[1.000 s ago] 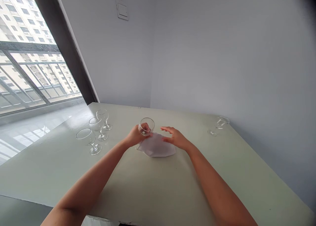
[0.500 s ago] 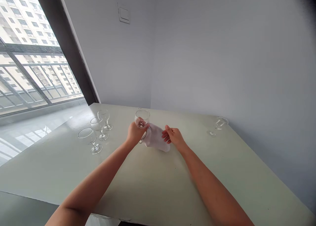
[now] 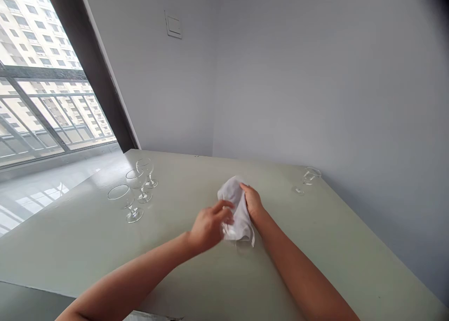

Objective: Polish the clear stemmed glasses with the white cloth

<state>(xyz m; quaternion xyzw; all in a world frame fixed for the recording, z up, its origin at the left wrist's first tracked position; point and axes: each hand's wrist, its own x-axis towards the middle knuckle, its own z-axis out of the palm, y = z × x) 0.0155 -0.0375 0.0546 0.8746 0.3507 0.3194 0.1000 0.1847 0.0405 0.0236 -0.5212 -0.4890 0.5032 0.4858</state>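
A white cloth point(image 3: 235, 204) hangs bunched in front of me above the table. My right hand point(image 3: 253, 203) is closed round its right side, thumb along the upper edge. The stemmed glass is mostly hidden by the cloth; only a faint clear edge shows below it. At the cloth's left side is my left hand point(image 3: 210, 223), its fingers bent and apart, slightly smeared by motion. Whether those fingertips touch the cloth I cannot tell.
Three stemmed glasses stand upright in a row on the left: a near glass point(image 3: 134, 214), a middle glass point(image 3: 144, 197) and a far glass point(image 3: 151, 182). Another glass point(image 3: 310, 176) lies tilted at the right, by the wall. The pale table point(image 3: 196, 283) meets walls behind and right.
My left hand has let go of the glass and come down nearer to me. My right hand has closed on the cloth, which now covers most of the glass. The view has shifted slightly.
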